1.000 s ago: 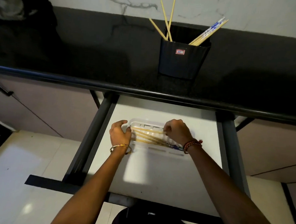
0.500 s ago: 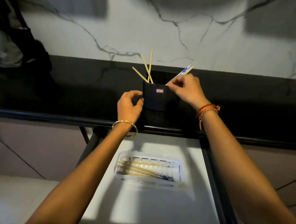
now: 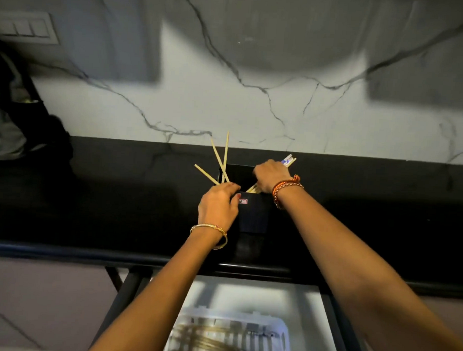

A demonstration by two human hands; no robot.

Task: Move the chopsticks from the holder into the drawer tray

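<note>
Both hands have left the drawer tray, where they were settling chopsticks a second ago, and have closed in on the holder (image 3: pixel 252 211) over the last half second. That black holder stands on the dark worktop (image 3: pixel 116 196) a little back from its front lip, directly above the open drawer (image 3: pixel 309 308), which looks chosen so that each load only has to travel a short way down and toward the body. Curled at the holder's left front corner, the left hand (image 3: pixel 218 207) has its fingertips at the foot of three plain chopsticks (image 3: pixel 219 160) that fan up and left out of the opening; whether it pinches them or only steadies the holder cannot be told. Over the right side of the opening, the right hand (image 3: pixel 272 176) is closed round a slanted bundle (image 3: pixel 289 160) whose blue-patterned tops poke out past the knuckles, so I judge this to be the pick-up of the next load. Below, the white tray (image 3: pixel 284 331) sits in the drawer with several chopsticks (image 3: pixel 205 345) already lying lengthwise, so the job seems partly done. Room upward is free, with only the marble wall (image 3: pixel 255 104) behind. The awkward edge is the worktop's front lip, which overhangs the back of the drawer, so long sticks will probably need to come forward before they drop.
</note>
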